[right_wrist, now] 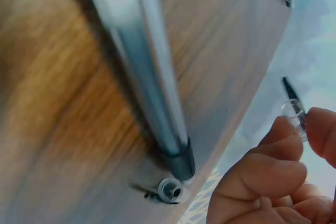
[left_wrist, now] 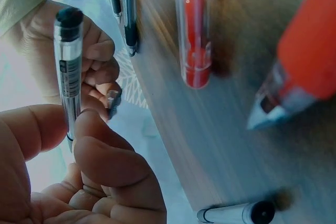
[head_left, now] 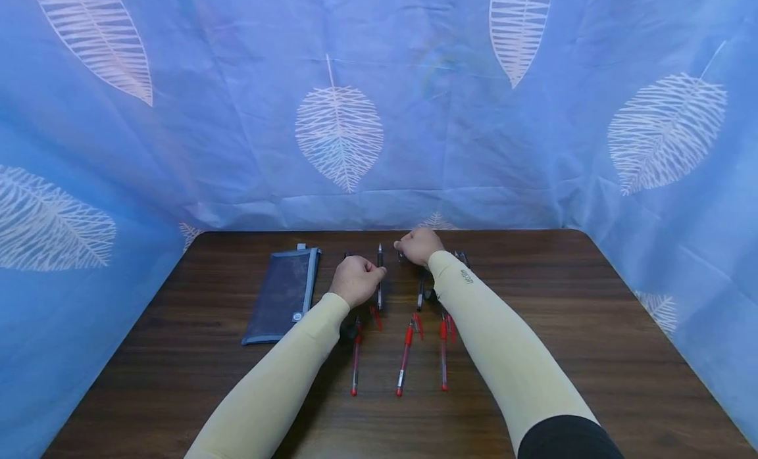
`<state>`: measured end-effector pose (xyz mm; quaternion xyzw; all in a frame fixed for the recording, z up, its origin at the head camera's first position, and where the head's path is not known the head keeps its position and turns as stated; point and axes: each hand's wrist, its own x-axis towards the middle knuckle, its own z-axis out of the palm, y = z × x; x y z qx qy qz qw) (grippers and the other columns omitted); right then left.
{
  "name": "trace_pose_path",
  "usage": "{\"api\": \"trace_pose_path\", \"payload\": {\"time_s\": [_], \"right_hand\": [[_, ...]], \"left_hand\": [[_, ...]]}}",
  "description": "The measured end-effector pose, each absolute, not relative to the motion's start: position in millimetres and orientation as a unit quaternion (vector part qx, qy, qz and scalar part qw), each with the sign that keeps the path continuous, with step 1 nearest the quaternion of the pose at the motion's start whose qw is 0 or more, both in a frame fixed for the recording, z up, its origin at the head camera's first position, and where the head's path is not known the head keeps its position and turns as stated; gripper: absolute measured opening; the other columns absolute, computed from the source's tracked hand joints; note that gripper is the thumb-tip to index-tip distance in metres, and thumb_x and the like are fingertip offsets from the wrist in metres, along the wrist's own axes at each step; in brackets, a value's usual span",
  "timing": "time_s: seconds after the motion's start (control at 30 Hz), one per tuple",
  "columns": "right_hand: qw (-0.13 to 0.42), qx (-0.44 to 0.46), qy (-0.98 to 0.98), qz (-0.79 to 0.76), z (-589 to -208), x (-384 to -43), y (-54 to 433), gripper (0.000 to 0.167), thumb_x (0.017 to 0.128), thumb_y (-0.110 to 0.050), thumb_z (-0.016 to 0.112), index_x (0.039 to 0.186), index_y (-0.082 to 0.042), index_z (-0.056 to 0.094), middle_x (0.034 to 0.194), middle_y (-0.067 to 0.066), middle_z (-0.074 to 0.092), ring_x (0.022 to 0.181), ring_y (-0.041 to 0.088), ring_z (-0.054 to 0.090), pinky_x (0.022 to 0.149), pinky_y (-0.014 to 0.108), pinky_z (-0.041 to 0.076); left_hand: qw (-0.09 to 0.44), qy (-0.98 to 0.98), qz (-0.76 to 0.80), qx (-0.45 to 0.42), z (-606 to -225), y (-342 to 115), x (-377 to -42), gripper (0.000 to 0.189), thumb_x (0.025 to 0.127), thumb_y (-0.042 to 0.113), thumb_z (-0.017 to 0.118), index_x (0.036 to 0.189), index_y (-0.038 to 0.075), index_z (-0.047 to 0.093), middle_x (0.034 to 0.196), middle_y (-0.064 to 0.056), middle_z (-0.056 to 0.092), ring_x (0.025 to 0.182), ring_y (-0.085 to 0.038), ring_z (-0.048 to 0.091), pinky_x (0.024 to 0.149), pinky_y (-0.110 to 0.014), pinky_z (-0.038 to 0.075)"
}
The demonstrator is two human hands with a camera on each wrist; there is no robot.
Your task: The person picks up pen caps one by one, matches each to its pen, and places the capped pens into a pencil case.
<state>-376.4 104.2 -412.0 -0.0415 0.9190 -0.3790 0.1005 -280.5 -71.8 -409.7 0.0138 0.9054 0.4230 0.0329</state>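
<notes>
My left hand (head_left: 355, 280) pinches a black pen (left_wrist: 70, 66) with a clear barrel between thumb and forefinger. In the head view that pen (head_left: 379, 291) stands tip away from me. Further right and farther back, my right hand (head_left: 418, 246) pinches a clear pen cap (right_wrist: 295, 116) with a dark clip, held apart from the pen. Another black pen (head_left: 420, 296) lies on the table below the right hand. Nearer me lie three uncapped red pens, the middle one (head_left: 405, 357) among them, with red caps (head_left: 418, 325) beside their tips.
A blue mesh zip pouch (head_left: 278, 294) lies flat at the left of the brown table (head_left: 533, 314). More black pen parts (head_left: 462, 256) lie partly hidden behind the right forearm. A blue leaf-print cloth (head_left: 414, 150) hangs behind the table.
</notes>
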Motion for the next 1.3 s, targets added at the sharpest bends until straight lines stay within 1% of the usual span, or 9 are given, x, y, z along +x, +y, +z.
{"api": "trace_pose_path", "payload": {"time_s": [0.1, 0.17, 0.33, 0.4, 0.53, 0.57, 0.9, 1.13, 1.3], "right_hand": [[0.092, -0.038, 0.913, -0.396, -407, -371, 112, 0.031, 0.099, -0.037, 0.059, 0.095, -0.009, 0.071, 0.107, 0.005, 0.062, 0.077, 0.023, 0.051, 0.07, 0.039, 0.043], [0.091, -0.031, 0.91, -0.403, -406, -369, 117, 0.032, 0.099, -0.038, 0.059, 0.099, -0.009, 0.072, 0.114, 0.005, 0.06, 0.079, 0.024, 0.05, 0.07, 0.04, 0.043], [0.085, -0.03, 0.901, -0.424, -405, -370, 121, 0.033, 0.098, -0.039, 0.06, 0.079, -0.012, 0.064, 0.078, 0.0, 0.055, 0.062, 0.02, 0.045, 0.061, 0.037, 0.04], [0.081, -0.04, 0.897, -0.433, -404, -370, 122, 0.031, 0.099, -0.038, 0.06, 0.083, -0.012, 0.067, 0.08, 0.001, 0.059, 0.068, 0.02, 0.051, 0.065, 0.037, 0.044], [0.074, -0.043, 0.886, -0.455, -402, -364, 127, 0.029, 0.099, -0.037, 0.06, 0.111, -0.014, 0.072, 0.111, 0.005, 0.065, 0.1, 0.025, 0.06, 0.084, 0.042, 0.049], [0.073, -0.042, 0.884, -0.46, -402, -364, 127, 0.03, 0.099, -0.038, 0.061, 0.113, -0.014, 0.072, 0.111, 0.006, 0.066, 0.101, 0.025, 0.061, 0.085, 0.043, 0.05], [0.042, -0.048, 0.855, -0.515, -397, -365, 108, 0.033, 0.097, -0.039, 0.063, 0.111, -0.01, 0.071, 0.105, 0.007, 0.068, 0.108, 0.036, 0.062, 0.084, 0.044, 0.05], [0.044, -0.031, 0.852, -0.522, -402, -364, 106, 0.028, 0.096, -0.039, 0.065, 0.106, -0.013, 0.071, 0.107, 0.008, 0.068, 0.105, 0.034, 0.063, 0.082, 0.042, 0.05], [0.04, -0.045, 0.85, -0.523, -402, -364, 107, 0.03, 0.096, -0.04, 0.066, 0.108, -0.012, 0.071, 0.105, 0.007, 0.068, 0.104, 0.033, 0.064, 0.083, 0.042, 0.051]], "left_hand": [[0.03, 0.908, 0.417, 0.02, -410, -69, -281, 0.047, 0.099, 0.035, 0.061, 0.057, 0.014, 0.06, 0.048, 0.002, 0.045, 0.043, -0.016, 0.041, 0.048, -0.032, 0.039], [0.032, 0.909, 0.415, 0.023, -410, -67, -281, 0.046, 0.099, 0.036, 0.06, 0.058, 0.014, 0.061, 0.049, 0.002, 0.045, 0.044, -0.016, 0.042, 0.049, -0.032, 0.04], [0.037, 0.908, 0.416, 0.013, -409, -64, -279, 0.044, 0.099, 0.037, 0.061, 0.063, 0.013, 0.065, 0.052, 0.0, 0.049, 0.048, -0.017, 0.046, 0.048, -0.031, 0.04], [0.038, 0.907, 0.419, 0.012, -409, -62, -278, 0.043, 0.099, 0.037, 0.061, 0.063, 0.012, 0.066, 0.053, -0.001, 0.05, 0.048, -0.017, 0.046, 0.048, -0.031, 0.039], [0.044, 0.905, 0.422, 0.024, -412, -57, -276, 0.043, 0.099, 0.035, 0.061, 0.063, 0.012, 0.065, 0.052, 0.0, 0.051, 0.047, -0.017, 0.046, 0.048, -0.031, 0.039], [0.044, 0.905, 0.422, 0.028, -412, -57, -276, 0.043, 0.099, 0.035, 0.061, 0.063, 0.012, 0.066, 0.052, 0.0, 0.051, 0.047, -0.016, 0.046, 0.048, -0.031, 0.039], [0.031, 0.907, 0.418, 0.04, -406, -65, -278, 0.04, 0.098, 0.034, 0.062, 0.067, 0.009, 0.067, 0.055, -0.002, 0.055, 0.048, -0.017, 0.047, 0.048, -0.031, 0.04], [0.059, 0.904, 0.421, 0.036, -407, -64, -276, 0.035, 0.098, 0.035, 0.062, 0.083, 0.004, 0.072, 0.063, -0.004, 0.06, 0.054, -0.018, 0.051, 0.048, -0.03, 0.04], [0.047, 0.901, 0.428, 0.047, -405, -59, -276, 0.034, 0.098, 0.034, 0.063, 0.085, 0.004, 0.072, 0.065, -0.004, 0.06, 0.055, -0.018, 0.051, 0.048, -0.03, 0.04]]}}
